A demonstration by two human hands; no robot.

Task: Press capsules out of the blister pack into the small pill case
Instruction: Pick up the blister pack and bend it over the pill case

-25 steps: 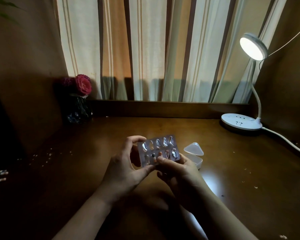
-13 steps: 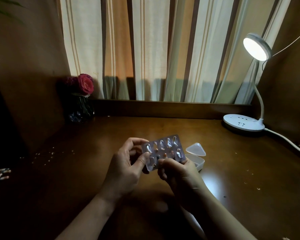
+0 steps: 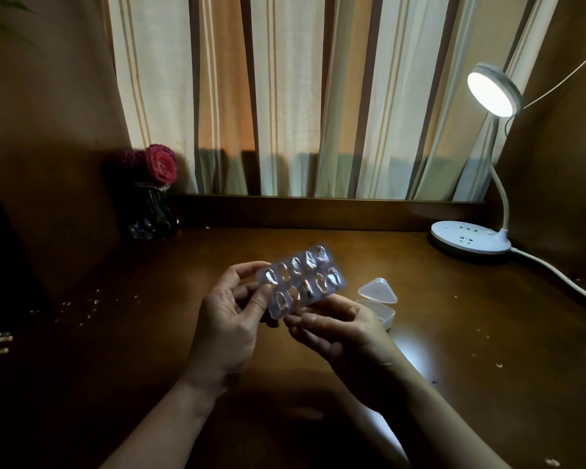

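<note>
Blister pack [image 3: 301,280] between both hands' fingertips

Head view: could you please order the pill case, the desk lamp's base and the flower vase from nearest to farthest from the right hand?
From the right hand:
1. Pill case, open, just beyond it to the right.
2. Lamp base, far right at the back.
3. Flower vase, back left corner, across the desk.

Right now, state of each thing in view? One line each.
blister pack: held above the desk, tilted, most pockets look empty, one capsule visible
left hand: gripping the pack's left end
right hand: fingers at the pack's lower edge
pill case: open, lid up, contents not visible
desk lamp: on
curtain: drawn
desk: crumbs scattered on it
</note>
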